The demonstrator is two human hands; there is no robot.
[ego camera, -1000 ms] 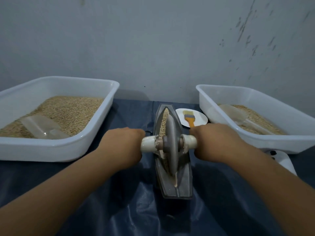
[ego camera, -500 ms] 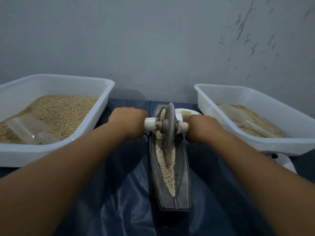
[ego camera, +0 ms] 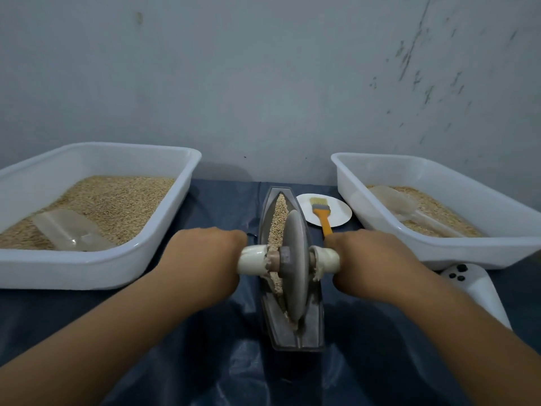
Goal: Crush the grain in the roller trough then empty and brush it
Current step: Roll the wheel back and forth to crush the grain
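Observation:
A grey boat-shaped roller trough (ego camera: 315, 332) lies lengthwise on the dark blue sheet, with tan grain (ego camera: 278, 218) along its groove. A grey disc wheel (ego camera: 295, 268) stands upright in the trough's near half on a white-handled axle. My left hand (ego camera: 205, 262) grips the left handle and my right hand (ego camera: 371, 262) grips the right handle. An orange-handled brush (ego camera: 321, 212) lies on a small white plate (ego camera: 339, 216) just right of the trough's far end.
A white tub (ego camera: 96, 268) of grain with a clear scoop (ego camera: 67, 230) stands at left. Another white tub (ego camera: 474, 250) with grain and a clear scoop (ego camera: 398, 203) stands at right. A white device (ego camera: 480, 288) lies by the right tub. A grey wall rises behind.
The wheel has rolled back toward me from the trough's far part to its near half, both hands moving with it. The brush, hidden half a second ago, shows again.

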